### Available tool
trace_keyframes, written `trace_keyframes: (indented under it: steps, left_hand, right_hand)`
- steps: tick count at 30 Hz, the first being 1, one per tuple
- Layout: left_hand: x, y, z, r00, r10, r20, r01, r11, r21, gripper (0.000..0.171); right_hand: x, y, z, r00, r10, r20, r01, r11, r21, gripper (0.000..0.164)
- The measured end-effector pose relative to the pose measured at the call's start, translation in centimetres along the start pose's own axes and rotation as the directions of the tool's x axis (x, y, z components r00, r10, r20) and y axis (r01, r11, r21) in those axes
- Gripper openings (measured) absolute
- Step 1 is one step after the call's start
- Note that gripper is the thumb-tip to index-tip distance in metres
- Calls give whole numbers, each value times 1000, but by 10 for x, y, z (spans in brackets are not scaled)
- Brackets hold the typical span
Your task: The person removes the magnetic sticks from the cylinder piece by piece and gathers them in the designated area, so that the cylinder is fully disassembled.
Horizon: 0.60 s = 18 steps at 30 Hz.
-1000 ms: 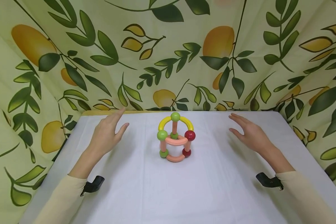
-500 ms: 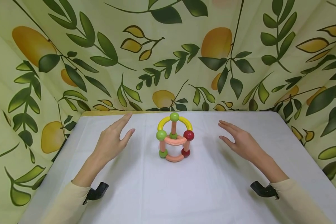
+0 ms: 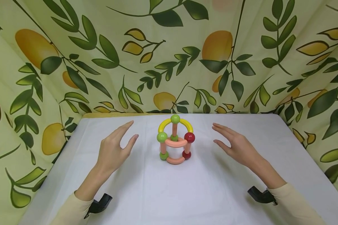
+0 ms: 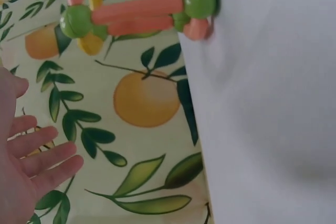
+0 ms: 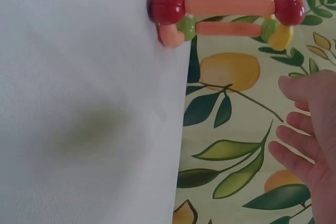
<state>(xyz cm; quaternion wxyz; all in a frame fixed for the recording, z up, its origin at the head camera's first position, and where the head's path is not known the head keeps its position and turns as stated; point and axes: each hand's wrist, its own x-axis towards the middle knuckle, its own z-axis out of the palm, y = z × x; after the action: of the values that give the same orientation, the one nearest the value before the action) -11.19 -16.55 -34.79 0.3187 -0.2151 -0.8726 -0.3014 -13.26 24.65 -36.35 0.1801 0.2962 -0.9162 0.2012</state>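
Note:
A toy structure of colored balls and rods stands in the middle of the table; its front pink curved rod (image 3: 176,143) joins a green ball (image 3: 162,137) and a red ball (image 3: 189,137), with yellow arcs on top. My left hand (image 3: 112,153) hovers to its left, fingers extended and thumb apart, touching nothing. On the other side my right hand (image 3: 239,148) is held in the air with straight fingers, also apart from the toy. Both wrist views show the toy's pink rods (image 4: 139,8) beyond each hand, the right one (image 5: 302,135) with palm showing.
A white cloth covers the table (image 3: 169,193), with a strip of wooden edge (image 3: 110,115) at the back left. Behind and at the sides hangs a curtain (image 3: 169,62) printed with fruit and leaves. A black wrist camera (image 3: 99,204) sits on each forearm.
Both hands have moved inward, closer to the toy, and slightly nearer the front of the table. The toy has stayed in its place.

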Motion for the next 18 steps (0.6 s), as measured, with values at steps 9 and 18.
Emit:
trace_keyframes:
  steps: [9, 18]
  left_hand:
    - [-4, 14, -3, 937, -324, 128, 349, 883, -315, 25]
    - [-13, 32, 10, 686, -575, 446, 724, 481, -495, 33]
  right_hand:
    - [8, -6, 5, 1000, 25, -4, -24, 996, 85, 60]
    - [13, -14, 7, 999, -2, -41, 8, 990, 142, 59]
